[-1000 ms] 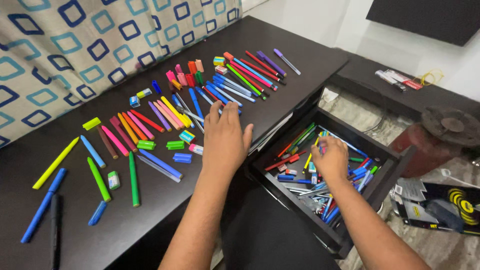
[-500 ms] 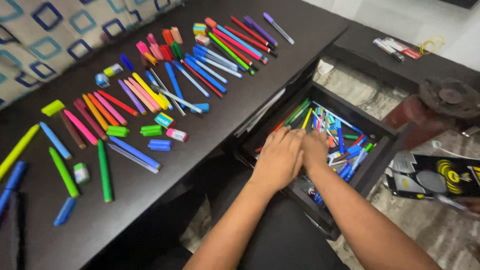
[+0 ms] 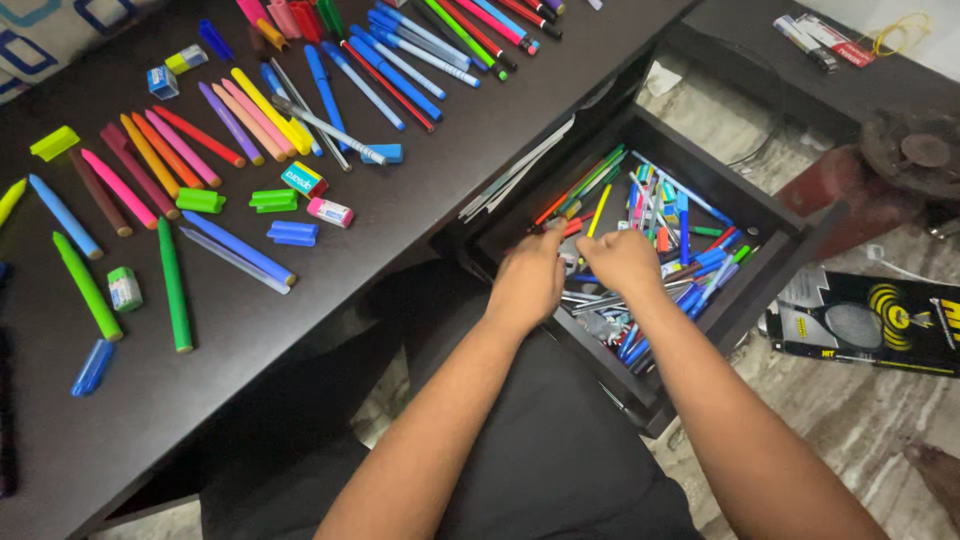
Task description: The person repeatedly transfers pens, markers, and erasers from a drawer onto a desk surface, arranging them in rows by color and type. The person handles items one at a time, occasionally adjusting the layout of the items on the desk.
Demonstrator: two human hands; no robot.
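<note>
Dark desk (image 3: 300,330); 1 open drawer (image 3: 770,225); 2 hands (image 3: 575,270) in pens (image 3: 690,250).

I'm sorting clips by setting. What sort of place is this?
Probably a home desk or study corner: a dark desk strewn with coloured markers, an open drawer full of pens where both hands, left hand and right hand, rummage, above a marble-look floor.
</note>
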